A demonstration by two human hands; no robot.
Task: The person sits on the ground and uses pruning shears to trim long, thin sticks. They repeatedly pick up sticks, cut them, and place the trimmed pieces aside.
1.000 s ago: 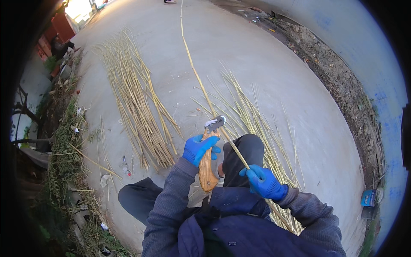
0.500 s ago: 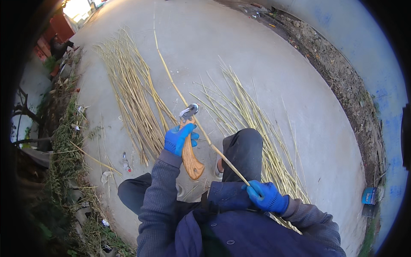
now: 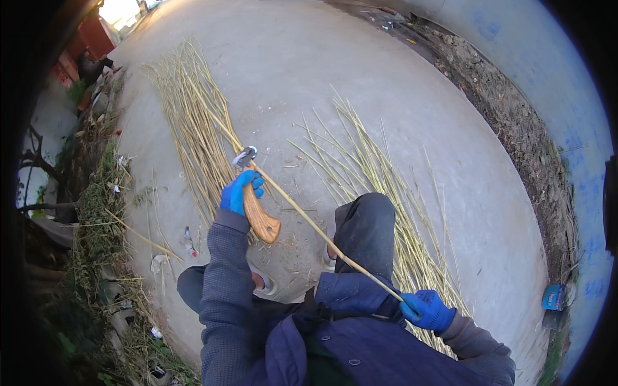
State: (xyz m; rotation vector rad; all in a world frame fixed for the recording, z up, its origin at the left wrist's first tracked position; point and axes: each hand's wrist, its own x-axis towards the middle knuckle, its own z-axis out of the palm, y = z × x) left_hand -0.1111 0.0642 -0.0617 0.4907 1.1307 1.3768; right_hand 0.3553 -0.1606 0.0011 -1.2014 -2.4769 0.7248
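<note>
Crouching over the concrete floor (image 3: 386, 96), you hold one long pale stalk (image 3: 309, 222) slantwise across your knees. Your left hand (image 3: 239, 192), in a blue glove, is clenched around the neck of a tool with a curved wooden handle (image 3: 262, 222) and a small metal head (image 3: 244, 156); the head sits against the stalk near its upper part. Your right hand (image 3: 427, 311), gloved likewise, is closed on the stalk's lower end, down by your right hip.

The stalk runs from that right hand up past the tool and on over the left heap of stalks (image 3: 193, 122). A second heap (image 3: 367, 174) lies fanned out just beyond your right knee (image 3: 367, 215).

Handling, as judged: the stalk looks light, thin and dry, stiff enough to hold a nearly straight line between two grips, with a slight bow. Likely brittle if bent sharply. Its skin seems smooth, so gloves may slide along it. Best hold appears to be near the butt end, with support close to the tool head.

Weeds and litter (image 3: 103, 212) edge the floor at your left.
</note>
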